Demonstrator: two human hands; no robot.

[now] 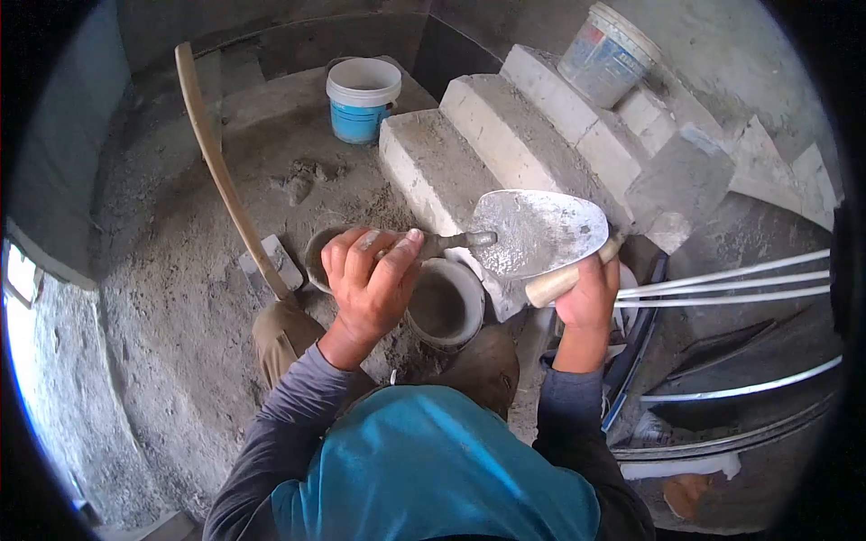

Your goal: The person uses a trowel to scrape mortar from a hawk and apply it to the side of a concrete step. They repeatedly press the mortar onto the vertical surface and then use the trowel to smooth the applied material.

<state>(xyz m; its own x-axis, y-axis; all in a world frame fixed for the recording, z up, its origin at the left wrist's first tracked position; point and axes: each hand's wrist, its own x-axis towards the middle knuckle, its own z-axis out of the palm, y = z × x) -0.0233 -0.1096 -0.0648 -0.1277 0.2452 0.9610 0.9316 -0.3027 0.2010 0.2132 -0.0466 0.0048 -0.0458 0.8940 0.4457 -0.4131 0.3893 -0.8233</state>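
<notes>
My left hand [372,278] is closed around the handle of a trowel [541,230], whose rounded metal blade, smeared with grey mortar, points to the right. Just beneath the blade, my right hand [591,293] grips a pale wooden handle [552,286]. The rest of that wooden-handled tool is mostly hidden behind the trowel blade and my fingers. Between my knees stands a round grey bucket [475,307] with a mortar-coated inside. Partly covered by my left hand is another rounded, grey-crusted rim [316,261].
Pale steps [487,126] rise ahead to the right, bearing a dirty bucket [609,56]. A blue-and-white bucket [363,99] stands on the rough floor ahead. At left, a long curved wooden handle [216,162] leans up near my knee. White pipes [731,281] and a grey slab [681,180] lie right.
</notes>
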